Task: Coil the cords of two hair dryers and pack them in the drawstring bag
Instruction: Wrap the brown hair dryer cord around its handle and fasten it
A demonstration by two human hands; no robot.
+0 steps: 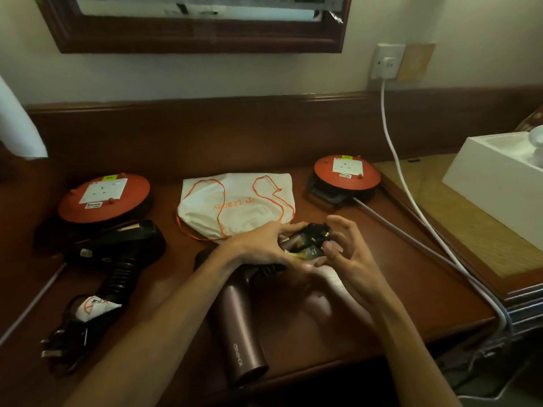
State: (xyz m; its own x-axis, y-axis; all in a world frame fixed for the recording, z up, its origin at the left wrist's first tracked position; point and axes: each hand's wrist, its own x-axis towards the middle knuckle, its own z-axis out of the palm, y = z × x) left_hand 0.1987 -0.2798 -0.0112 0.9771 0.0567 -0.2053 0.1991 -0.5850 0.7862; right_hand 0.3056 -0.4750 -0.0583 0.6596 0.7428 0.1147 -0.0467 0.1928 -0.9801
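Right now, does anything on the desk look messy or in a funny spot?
A little. The pink hair dryer pokes its handle end past the desk's front edge. The black hair dryer's cord and plug lie in a loose bundle near that edge too. The drawstring bag lies flat, its orange strings sprawled over it.

"KHIND" is printed in pale letters along the barrel of the brown-pink hair dryer. "tracey" is printed in orange, upside down from this view, on the white cloth drawstring bag. Small labels on the two orange round cord reels cannot be read.
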